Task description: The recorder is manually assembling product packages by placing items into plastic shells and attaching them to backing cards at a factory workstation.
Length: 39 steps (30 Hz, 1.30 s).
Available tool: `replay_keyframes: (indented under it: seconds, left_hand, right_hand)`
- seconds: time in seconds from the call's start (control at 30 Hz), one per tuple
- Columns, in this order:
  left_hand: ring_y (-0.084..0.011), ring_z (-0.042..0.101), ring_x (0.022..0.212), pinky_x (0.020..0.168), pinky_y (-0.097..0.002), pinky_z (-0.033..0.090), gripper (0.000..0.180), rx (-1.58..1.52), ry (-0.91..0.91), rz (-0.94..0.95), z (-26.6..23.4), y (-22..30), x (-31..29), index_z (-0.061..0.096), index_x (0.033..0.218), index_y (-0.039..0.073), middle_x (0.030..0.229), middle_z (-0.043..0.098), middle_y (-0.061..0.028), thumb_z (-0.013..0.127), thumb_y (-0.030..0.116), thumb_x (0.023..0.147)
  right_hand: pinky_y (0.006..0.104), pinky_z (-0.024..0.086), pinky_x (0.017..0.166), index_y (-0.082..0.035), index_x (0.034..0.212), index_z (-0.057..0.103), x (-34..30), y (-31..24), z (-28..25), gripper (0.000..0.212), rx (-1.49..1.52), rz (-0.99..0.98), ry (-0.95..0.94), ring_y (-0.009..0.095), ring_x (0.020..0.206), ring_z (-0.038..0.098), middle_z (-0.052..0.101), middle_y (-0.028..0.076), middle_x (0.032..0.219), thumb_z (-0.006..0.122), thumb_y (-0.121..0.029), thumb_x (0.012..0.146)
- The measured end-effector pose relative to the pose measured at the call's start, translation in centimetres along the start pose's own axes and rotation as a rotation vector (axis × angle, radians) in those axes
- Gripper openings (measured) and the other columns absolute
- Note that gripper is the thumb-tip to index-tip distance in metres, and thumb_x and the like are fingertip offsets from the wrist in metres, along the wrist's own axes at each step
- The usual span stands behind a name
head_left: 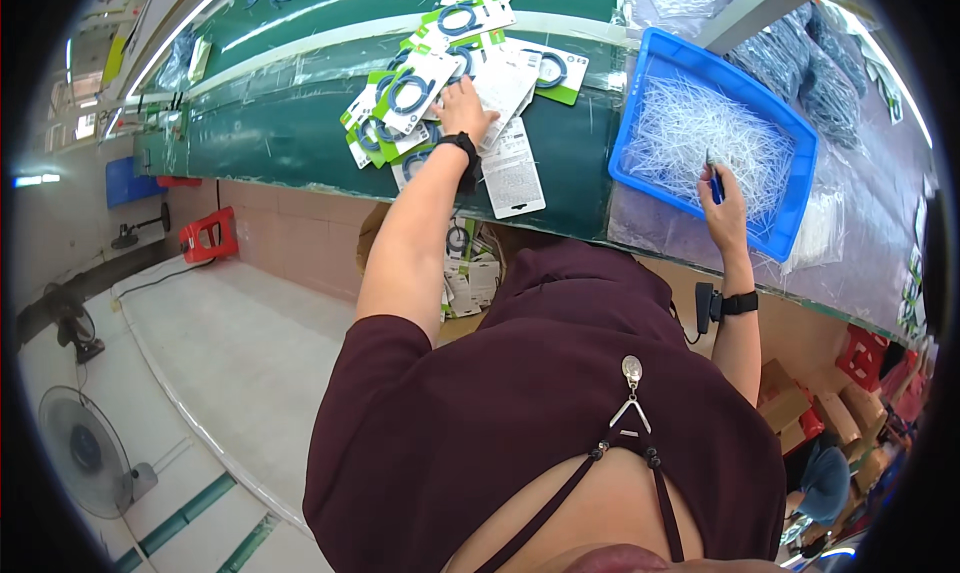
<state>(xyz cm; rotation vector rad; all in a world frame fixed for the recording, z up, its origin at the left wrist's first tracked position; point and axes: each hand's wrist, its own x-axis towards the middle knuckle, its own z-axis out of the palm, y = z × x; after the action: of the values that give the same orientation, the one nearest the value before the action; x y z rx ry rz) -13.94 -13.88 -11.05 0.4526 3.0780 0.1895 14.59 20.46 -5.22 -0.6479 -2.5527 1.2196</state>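
My left hand (465, 113) rests on a loose pile of packaging cards, its fingers stretched out and thumb apart. Each white and green card carries a coiled dark blue cable, such as the cabled card (409, 94) left of my fingers. A card lying printed side up (513, 173) is just below my thumb. My right hand (727, 213) is closed around a small blue-handled tool (716, 185) with a metal tip; its exact kind is not clear. The tip points into a blue tray (628, 123) filled with thin white plastic strips (700, 123).
Beyond the tray are bundles of grey cables in clear bags (800, 58), near a metal post (770, 8). More carded cables (460, 263) lie below the green table's (270, 133) front edge. A red stool (208, 237) and fans stand at the left, cardboard boxes (785, 408) at lower right.
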Motion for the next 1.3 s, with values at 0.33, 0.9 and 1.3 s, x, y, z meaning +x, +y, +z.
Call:
replay_keyframes:
  seconds: [0.33, 0.9, 1.3]
  left_hand:
    - [-0.0214, 0.066, 0.078, 0.065, -0.0360, 0.054, 0.039, -0.786, -0.736, -0.140, -3.9, 1.6, 7.1, 0.062, 0.098, 0.000, 0.088, 0.067, -0.0102, 0.073, 0.025, 0.070]
    - [-0.0162, 0.058, 0.100, 0.087, -0.0302, 0.050, 0.028, -1.635, -0.676, 0.066, -11.1, 19.7, -8.3, 0.040, 0.120, -0.001, 0.113, 0.056, -0.0116, 0.051, 0.009, 0.096]
    - [-0.0153, 0.056, 0.100, 0.087, -0.0295, 0.048, 0.028, -1.590, -0.709, 0.103, -9.0, 21.5, -9.3, 0.041, 0.119, -0.002, 0.112, 0.056, -0.0124, 0.051, 0.010, 0.096]
  right_hand:
    - [0.0345, 0.047, 0.081, -0.001, 0.111, 0.057, -2.0, -1.7, -0.1, 0.032, 0.093, 0.064, 0.040, 0.026, 0.088, 0.060, 0.063, 0.013, 0.097, 0.068, -0.011, 0.083]
    - [0.0421, 0.042, 0.078, -0.005, 0.108, 0.059, -0.4, -6.2, -0.5, 0.037, -0.274, -0.202, 0.116, 0.029, 0.096, 0.057, 0.062, 0.011, 0.098, 0.067, -0.028, 0.081]
    - [0.0403, 0.041, 0.077, -0.007, 0.107, 0.061, -1.6, -4.5, -2.5, 0.036, -0.356, -0.186, 0.112, 0.027, 0.093, 0.056, 0.062, 0.008, 0.097, 0.068, -0.029, 0.080]
